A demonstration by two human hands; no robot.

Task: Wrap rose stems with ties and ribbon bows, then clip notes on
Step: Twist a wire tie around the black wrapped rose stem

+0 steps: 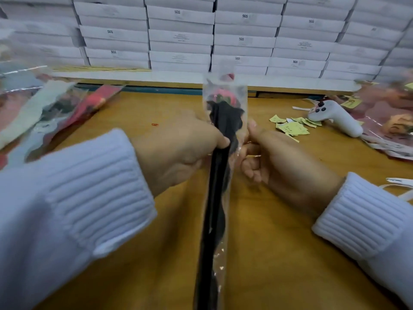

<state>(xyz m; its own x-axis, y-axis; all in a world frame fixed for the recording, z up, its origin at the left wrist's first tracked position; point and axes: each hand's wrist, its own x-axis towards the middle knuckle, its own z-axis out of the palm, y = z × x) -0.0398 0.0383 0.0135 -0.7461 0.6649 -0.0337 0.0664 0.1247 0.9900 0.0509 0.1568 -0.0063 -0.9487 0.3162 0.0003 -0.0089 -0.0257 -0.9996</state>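
Back wall: flat white cardboard boxes (pixel 181 36), stacked in tight columns from edge to edge, several stamped "SGS". Below them: white ledge (pixel 134 75) running the full width, with a dark blue strip (pixel 145 89) under it. Foreground: wooden table (pixel 268 220) with a yellow-brown top. Light: even and cool, with soft shadows.

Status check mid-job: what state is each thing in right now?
wrapped rose: upright, held above the table.
left hand: grips the rose below the bloom.
right hand: pinches the wrap's other edge.
yellow notes: loose on the table, unclipped.
white handheld tool: lying on the table, untouched.
left rose pile: lying flat.
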